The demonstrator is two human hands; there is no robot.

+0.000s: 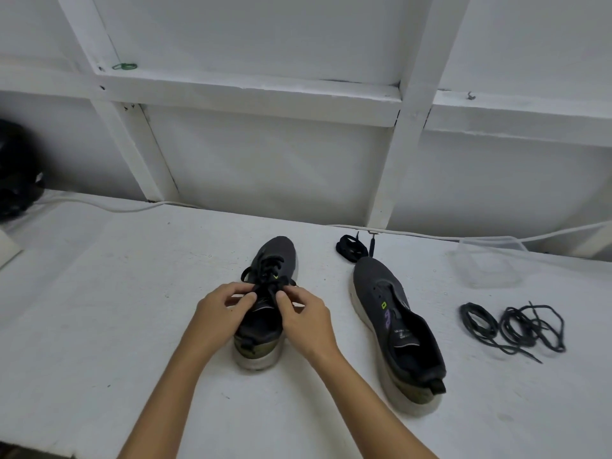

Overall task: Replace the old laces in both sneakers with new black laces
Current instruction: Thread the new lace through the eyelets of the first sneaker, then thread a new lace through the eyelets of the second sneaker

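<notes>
A dark grey sneaker (271, 256) with a white sole stands in the middle of the white table, toe pointing away, threaded with a black lace (270, 271). My left hand (220, 308) and my right hand (299, 309) both pinch the lace ends over its tongue. To the right lies a second sneaker (394, 326) with no lace in it. A coiled flat black lace (351, 248) sits just beyond its toe. Two loose dark laces (513, 326) lie tangled further right.
A clear plastic box (490, 263) sits at the back right. A white cable (99, 205) runs along the wall foot. A black object (15, 170) is at the far left edge. White framed wall panels stand close behind the table.
</notes>
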